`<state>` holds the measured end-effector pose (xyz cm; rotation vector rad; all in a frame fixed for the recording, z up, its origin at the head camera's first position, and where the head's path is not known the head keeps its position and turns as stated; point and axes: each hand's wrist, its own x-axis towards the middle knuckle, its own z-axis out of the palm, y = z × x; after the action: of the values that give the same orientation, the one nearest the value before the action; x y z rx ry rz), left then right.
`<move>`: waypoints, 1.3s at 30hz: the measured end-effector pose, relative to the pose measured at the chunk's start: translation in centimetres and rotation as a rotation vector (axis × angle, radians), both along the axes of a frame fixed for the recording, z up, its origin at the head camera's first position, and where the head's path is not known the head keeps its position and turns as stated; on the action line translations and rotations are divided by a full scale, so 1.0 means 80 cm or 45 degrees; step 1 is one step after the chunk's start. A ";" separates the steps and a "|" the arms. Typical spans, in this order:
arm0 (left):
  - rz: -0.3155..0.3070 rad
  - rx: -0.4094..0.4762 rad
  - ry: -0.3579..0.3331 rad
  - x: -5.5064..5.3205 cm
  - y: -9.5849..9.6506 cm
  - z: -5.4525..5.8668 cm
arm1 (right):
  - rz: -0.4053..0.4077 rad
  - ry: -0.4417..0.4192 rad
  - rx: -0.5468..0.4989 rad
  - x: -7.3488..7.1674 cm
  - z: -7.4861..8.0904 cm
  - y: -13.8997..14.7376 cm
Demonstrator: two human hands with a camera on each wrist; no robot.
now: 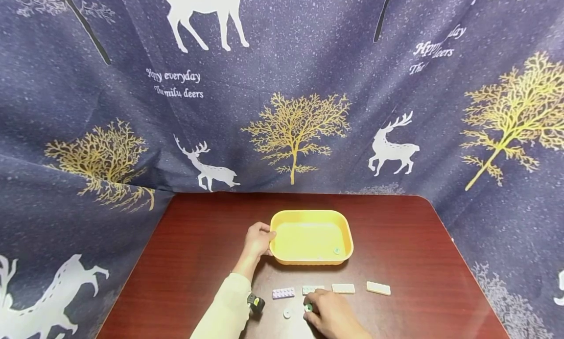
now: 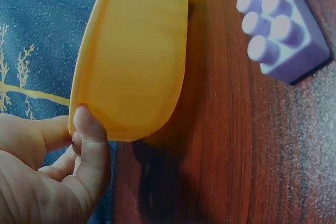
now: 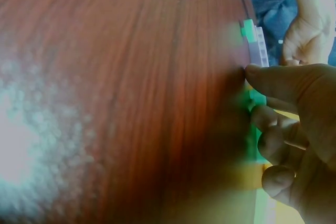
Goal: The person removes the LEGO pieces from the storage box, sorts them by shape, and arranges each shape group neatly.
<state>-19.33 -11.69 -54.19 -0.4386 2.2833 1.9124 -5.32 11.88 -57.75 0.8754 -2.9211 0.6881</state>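
Note:
My left hand [image 1: 257, 241] grips the left rim of a yellow tray [image 1: 304, 262], with the thumb on the tray's outer wall in the left wrist view. Low over the near table, my right hand [image 1: 331, 313] pinches a small green round piece [image 1: 308, 308] between thumb and index finger. To its left lies another small pale round piece [image 1: 287, 313]. Beyond the right hand is a pale green studded brick [image 1: 308, 289], partly covered by the fingers. A purple studded brick [image 1: 283, 293] stands left of it. Inside the tray, near its right front corner, sits a small round piece [image 1: 337, 251].
Two cream bricks, a nearer one [image 1: 343, 288] and a farther-right one [image 1: 378, 288], continue the row in front of the tray. All this stands on a reddish-brown wooden table [image 1: 198, 231]. A blue curtain [image 1: 308, 74] with deer and trees hangs behind the table's back edge.

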 end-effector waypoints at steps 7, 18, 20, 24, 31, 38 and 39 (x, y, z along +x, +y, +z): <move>-0.004 -0.006 0.001 0.001 0.000 0.001 | -0.035 -0.037 0.018 0.001 0.000 -0.001; -0.002 0.002 -0.012 0.002 -0.001 0.000 | -0.040 -0.103 -0.044 0.002 -0.001 0.001; -0.005 0.006 -0.008 0.002 -0.001 0.000 | -0.041 -0.123 -0.047 0.001 -0.001 0.002; -0.005 0.011 0.004 0.002 0.000 0.001 | -0.041 -0.139 -0.047 0.001 0.001 0.002; -0.001 -0.003 0.002 0.002 0.001 0.003 | -0.044 -0.115 -0.045 0.001 0.000 0.002; 0.005 -0.010 -0.001 0.002 0.001 0.004 | -0.044 -0.085 -0.038 0.001 0.001 0.004; 0.003 -0.009 0.002 0.002 0.001 0.003 | -0.045 -0.092 -0.040 0.001 0.002 0.004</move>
<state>-19.17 -11.62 -53.93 -0.4411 2.2921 1.9076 -5.23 12.21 -57.62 0.8115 -2.9719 0.7766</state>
